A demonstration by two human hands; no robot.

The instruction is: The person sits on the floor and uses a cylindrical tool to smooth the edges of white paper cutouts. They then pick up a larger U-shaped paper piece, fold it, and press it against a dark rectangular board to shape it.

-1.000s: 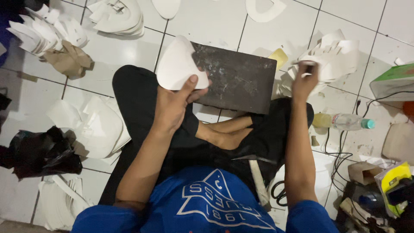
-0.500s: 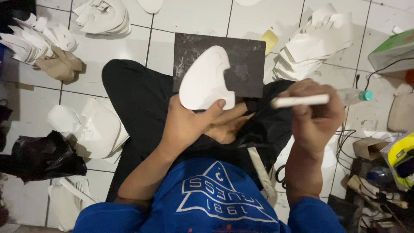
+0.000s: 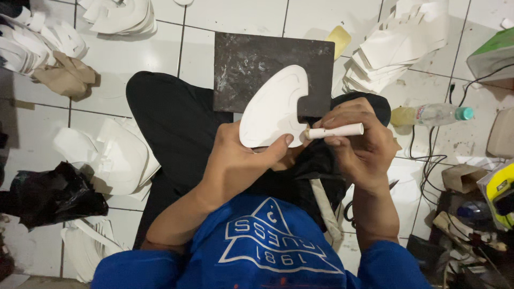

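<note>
I sit cross-legged on a white tiled floor. My left hand (image 3: 241,163) holds a white curved cut-out piece (image 3: 273,107) by its lower edge, thumb on top, just above my lap. My right hand (image 3: 358,142) grips a white stick-shaped tool (image 3: 334,131) held level, its left tip touching the piece's lower right edge. A dark square slab (image 3: 251,61) lies on the floor just beyond the piece.
Stacks of white cut-outs lie at the upper right (image 3: 399,48), upper left (image 3: 120,13) and left (image 3: 115,158). A plastic bottle (image 3: 431,114), cables and boxes crowd the right side. A black bag (image 3: 45,195) sits at the left.
My left hand has lifted the white piece off the slab toward my lap. My right hand came back from the right stack holding the white tool and brought its tip to the piece.
</note>
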